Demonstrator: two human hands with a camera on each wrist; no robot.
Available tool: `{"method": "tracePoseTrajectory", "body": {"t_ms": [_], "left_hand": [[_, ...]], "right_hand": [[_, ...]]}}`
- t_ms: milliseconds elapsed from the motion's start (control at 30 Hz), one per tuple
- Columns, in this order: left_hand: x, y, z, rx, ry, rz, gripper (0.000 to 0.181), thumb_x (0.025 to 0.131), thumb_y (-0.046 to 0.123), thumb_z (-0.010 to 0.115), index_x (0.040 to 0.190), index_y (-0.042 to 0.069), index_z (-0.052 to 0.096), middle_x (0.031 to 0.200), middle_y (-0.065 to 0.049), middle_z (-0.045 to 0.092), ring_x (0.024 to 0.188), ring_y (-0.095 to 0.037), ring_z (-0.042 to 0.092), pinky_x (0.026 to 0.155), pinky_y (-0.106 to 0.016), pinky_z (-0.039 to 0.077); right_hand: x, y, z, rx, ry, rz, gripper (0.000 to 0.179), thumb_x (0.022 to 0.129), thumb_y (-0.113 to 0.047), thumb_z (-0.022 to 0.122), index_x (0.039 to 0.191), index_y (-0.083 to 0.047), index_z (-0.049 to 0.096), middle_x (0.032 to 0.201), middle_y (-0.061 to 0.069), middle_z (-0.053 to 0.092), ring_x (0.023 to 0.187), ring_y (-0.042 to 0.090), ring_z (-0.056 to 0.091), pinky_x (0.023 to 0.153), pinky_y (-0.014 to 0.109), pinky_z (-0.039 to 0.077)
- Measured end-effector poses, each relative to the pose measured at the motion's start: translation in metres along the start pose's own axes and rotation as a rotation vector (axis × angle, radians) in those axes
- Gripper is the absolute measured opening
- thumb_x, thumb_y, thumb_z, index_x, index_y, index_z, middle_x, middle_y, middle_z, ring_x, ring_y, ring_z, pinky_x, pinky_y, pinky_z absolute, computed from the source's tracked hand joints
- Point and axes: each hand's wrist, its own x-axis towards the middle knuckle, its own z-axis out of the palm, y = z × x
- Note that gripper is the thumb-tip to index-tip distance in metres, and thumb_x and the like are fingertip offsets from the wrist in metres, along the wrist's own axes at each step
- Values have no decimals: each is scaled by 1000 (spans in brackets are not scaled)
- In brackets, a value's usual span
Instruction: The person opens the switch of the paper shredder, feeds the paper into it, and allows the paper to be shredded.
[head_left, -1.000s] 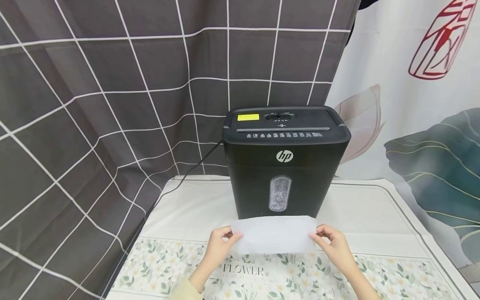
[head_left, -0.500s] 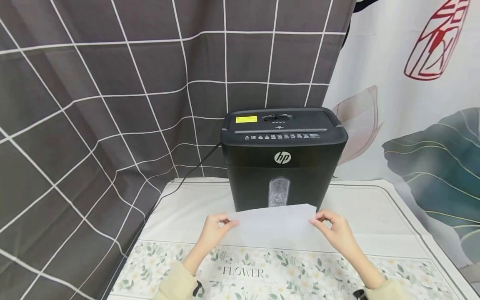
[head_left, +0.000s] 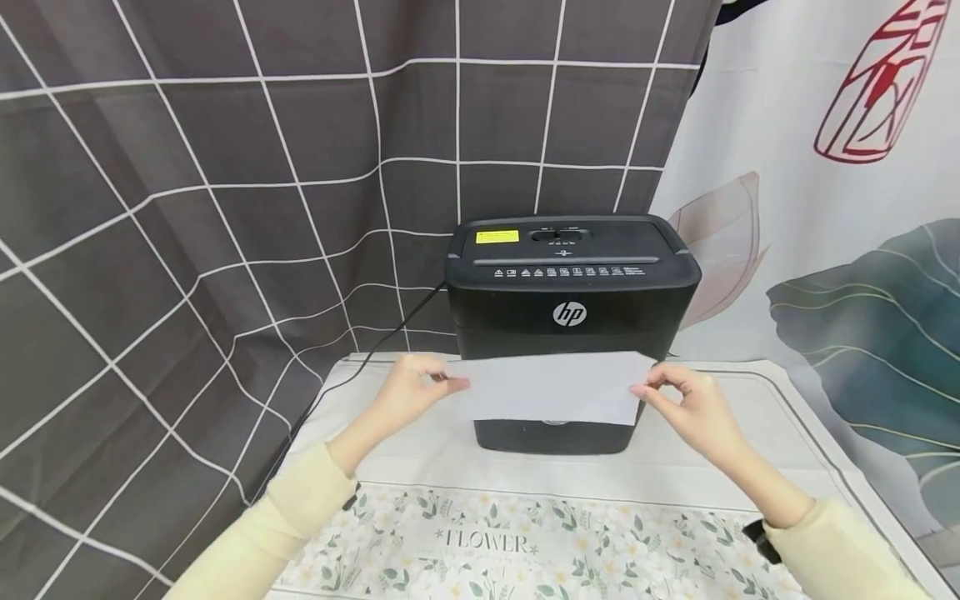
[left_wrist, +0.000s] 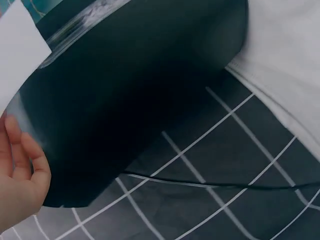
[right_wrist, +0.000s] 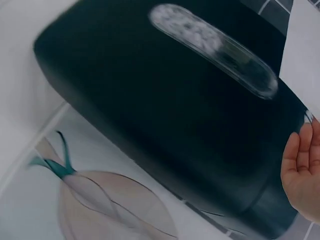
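Observation:
A white sheet of paper (head_left: 551, 389) is stretched between my two hands in front of the black hp paper shredder (head_left: 517, 312). My left hand (head_left: 411, 392) pinches its left edge between thumb and fingers. At the right edge, my right hand (head_left: 693, 408) pinches it the same way. The sheet overlaps the shredder's front in the head view, below the hp logo, and hides most of the clear window. That window (right_wrist: 215, 50) shows whitish shreds behind it in the right wrist view. The feed slot (head_left: 566, 261) runs across the shredder's top.
A white tablecloth (head_left: 720, 433) with a flowered band covers the table. From the shredder's left side a black cord (head_left: 352, 375) runs down to the left. A dark checked curtain (head_left: 300, 208) hangs behind, with a white printed one (head_left: 750, 333) at the right.
Both hands have lifted the paper and moved it forward, from low before the shredder to over its front. More of both sleeves shows now.

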Motion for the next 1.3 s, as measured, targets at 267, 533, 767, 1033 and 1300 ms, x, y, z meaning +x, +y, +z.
{"method": "tracePoseTrajectory", "body": {"t_ms": [267,533,767,1033,1300], "left_hand": [[35,22,-25,-1,68,-7,19,76,17,78,65,4,68,60,-7,63,56,-11,53,54,-20,44],[70,38,-51,-39,83,69,22,80,16,74,66,3,66,55,-2,54,54,-12,46,52,-21,39],[106,47,-66,-21,109,86,24,83,17,71,67,0,64,52,7,47,53,-10,40,52,-21,33],[139,45,-65,-48,95,90,21,85,16,69,72,0,67,53,1,48,55,-9,39,55,-21,32],[161,53,-67,15,106,97,19,85,16,70,76,-1,69,60,-12,56,57,-11,43,57,-21,34]], "right_hand": [[47,-17,-30,-47,26,26,15,68,9,75,70,-4,66,66,-11,64,69,-22,45,70,2,37],[87,-29,-54,-33,-20,72,9,74,3,74,75,-3,68,68,-38,50,66,-17,46,58,7,35],[130,-27,-68,-47,-54,81,7,80,-2,72,81,2,67,65,-37,49,59,-9,43,55,9,33],[153,-16,-73,-24,-68,116,14,82,-8,71,84,5,66,62,-32,52,55,-3,44,51,10,35],[164,-3,-74,-51,-61,141,17,83,-10,71,84,6,65,58,-25,51,54,-1,41,50,13,33]]}}
